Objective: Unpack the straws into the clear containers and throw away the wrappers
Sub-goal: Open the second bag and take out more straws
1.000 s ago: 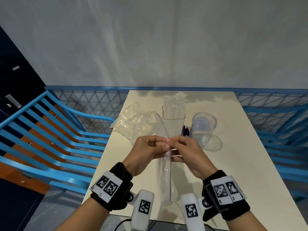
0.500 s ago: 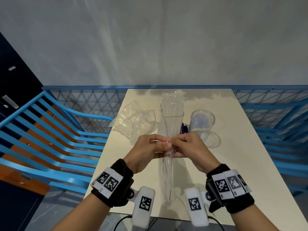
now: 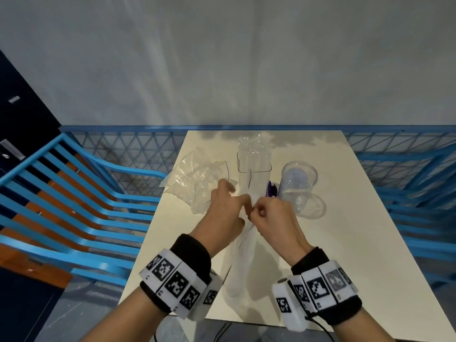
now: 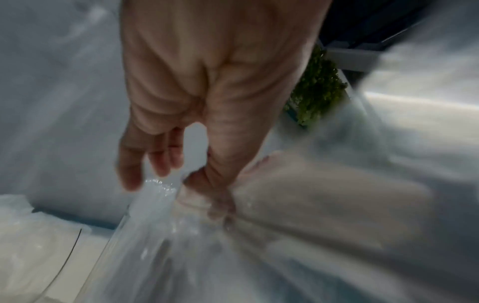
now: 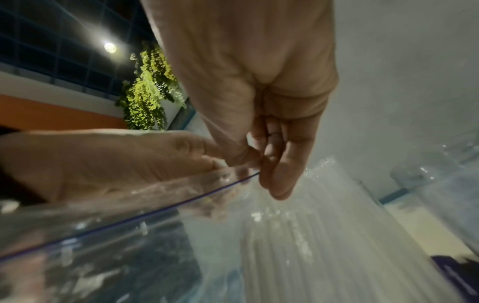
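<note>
Both hands meet above the table's middle, holding a long clear straw wrapper (image 3: 243, 255) that hangs down toward the near edge. My left hand (image 3: 243, 201) pinches its top edge with the thumb while the other fingers (image 4: 129, 164) spread loosely and look blurred. My right hand (image 3: 254, 213) pinches the opposite edge, marked by a thin purple line (image 5: 181, 201). I cannot tell whether straws lie inside the wrapper. Just behind the hands stands a tall square clear container (image 3: 254, 169) full of clear straws. To its right is a round clear container (image 3: 298, 183).
A heap of empty clear wrappers (image 3: 195, 178) lies left of the tall container. A round clear lid (image 3: 312, 208) lies by the round container, and a small purple item (image 3: 271, 190) sits between the two containers. Blue railings (image 3: 98, 193) flank the cream table (image 3: 345, 243).
Both hands have moved slightly away from me toward the tall container with the wrapper. The left hand's fingers have lifted and spread from their earlier closed pinch.
</note>
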Tool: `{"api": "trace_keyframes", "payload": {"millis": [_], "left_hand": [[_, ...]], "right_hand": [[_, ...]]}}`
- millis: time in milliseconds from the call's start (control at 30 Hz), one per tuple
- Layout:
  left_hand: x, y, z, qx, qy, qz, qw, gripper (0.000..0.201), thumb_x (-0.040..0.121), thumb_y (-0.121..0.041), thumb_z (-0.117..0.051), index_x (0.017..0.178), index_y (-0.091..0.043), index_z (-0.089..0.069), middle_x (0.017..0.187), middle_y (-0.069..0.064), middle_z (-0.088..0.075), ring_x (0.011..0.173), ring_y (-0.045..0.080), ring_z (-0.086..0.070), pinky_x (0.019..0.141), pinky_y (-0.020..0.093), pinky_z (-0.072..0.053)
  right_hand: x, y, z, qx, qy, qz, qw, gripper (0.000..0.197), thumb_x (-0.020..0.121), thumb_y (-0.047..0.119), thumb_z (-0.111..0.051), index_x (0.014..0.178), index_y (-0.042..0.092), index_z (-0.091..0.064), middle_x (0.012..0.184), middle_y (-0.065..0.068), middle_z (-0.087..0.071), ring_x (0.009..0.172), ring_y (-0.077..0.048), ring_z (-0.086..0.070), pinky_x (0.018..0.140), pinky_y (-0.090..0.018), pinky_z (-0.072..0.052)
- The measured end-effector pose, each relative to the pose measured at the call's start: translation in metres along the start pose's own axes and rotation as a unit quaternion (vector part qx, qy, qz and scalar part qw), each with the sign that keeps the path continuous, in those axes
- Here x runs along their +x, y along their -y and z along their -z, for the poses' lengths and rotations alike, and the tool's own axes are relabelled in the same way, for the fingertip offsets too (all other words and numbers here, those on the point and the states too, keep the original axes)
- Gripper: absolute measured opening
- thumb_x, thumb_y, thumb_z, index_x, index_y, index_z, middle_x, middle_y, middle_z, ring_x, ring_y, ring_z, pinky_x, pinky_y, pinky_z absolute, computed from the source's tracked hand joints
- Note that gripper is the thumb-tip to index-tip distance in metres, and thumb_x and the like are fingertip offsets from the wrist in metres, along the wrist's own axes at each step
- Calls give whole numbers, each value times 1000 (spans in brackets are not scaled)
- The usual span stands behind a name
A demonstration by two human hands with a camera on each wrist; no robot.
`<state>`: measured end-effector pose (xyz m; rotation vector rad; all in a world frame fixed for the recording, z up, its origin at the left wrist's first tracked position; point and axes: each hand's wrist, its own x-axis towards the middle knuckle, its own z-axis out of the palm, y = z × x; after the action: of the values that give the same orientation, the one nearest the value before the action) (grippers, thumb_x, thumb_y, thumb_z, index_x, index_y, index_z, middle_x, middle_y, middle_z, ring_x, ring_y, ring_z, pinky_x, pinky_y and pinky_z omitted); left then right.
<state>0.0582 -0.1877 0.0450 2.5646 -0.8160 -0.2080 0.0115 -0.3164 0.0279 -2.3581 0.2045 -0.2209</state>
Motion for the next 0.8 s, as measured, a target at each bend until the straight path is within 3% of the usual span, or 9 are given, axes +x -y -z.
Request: {"api": "trace_keyframes", "payload": {"millis": [67,133,233,300,367,433,600,733,800], "left_hand": [[5,-2,8,95,40,-35,994,29,84,-8,-64,108,-25,-64,156,10,-8,145,35,-10,109,51,-32],[12,-1,16,181,67,-80,978,21,86,-26,-69,106,-32,-66,162,1,10,148,36,14,112,68,-14],[22,0,20,244,133,-121,953,18,86,-35,-67,104,-32,-70,159,-7,-16,151,26,6,108,74,-4],[27,-1,21,257,144,-106,950,20,86,-38,-65,102,-27,-71,133,-8,-46,142,20,-26,108,72,-12],[32,-1,20,255,117,-92,955,21,86,-40,-62,99,-26,-71,112,-7,-53,123,20,-44,106,62,-22],[33,0,20,238,85,-80,964,17,88,-35,-59,99,-28,-70,104,-8,-51,113,22,-47,100,52,-28],[26,15,16,230,18,-27,973,29,88,-19,-53,103,-37,-69,105,-11,-49,108,22,-45,89,42,-31],[20,22,8,228,28,8,973,25,91,-23,-55,111,-31,-68,115,-5,-51,115,24,-47,103,60,-26],[20,23,5,142,38,25,989,30,92,-20,-55,120,-26,-63,111,-3,-45,108,26,-54,93,47,-39]], "right_hand": [[0,0,3,-16,14,21,1000,19,86,8,-52,70,5,-60,51,1,-47,50,-17,-45,49,-28,-37],[1,-2,9,-21,21,29,999,17,86,10,-53,73,6,-64,50,6,-43,46,-11,-40,46,-19,-31],[3,-6,14,-43,13,41,998,15,84,17,-59,75,8,-67,50,7,-44,45,-10,-41,44,-17,-29],[3,-4,14,-57,-3,35,998,15,85,25,-59,85,13,-68,60,5,-53,52,-9,-47,46,-17,-29],[3,0,12,-70,20,14,997,23,87,33,-55,104,20,-61,82,1,-60,71,-14,-55,52,-23,-35],[3,0,10,-96,83,-11,992,27,87,34,-53,111,22,-54,92,-1,-59,85,-21,-58,59,-30,-38],[3,-16,26,-115,118,-48,985,16,90,20,-47,79,14,-56,81,-7,-65,77,-28,-63,61,-30,-42],[-3,-22,28,-122,6,-51,991,17,91,26,-51,102,18,-60,92,-3,-64,87,-26,-60,65,-32,-44],[-10,-20,16,-110,35,-57,992,31,91,37,-55,117,21,-51,105,-2,-57,96,-25,-58,68,-32,-40]]}}
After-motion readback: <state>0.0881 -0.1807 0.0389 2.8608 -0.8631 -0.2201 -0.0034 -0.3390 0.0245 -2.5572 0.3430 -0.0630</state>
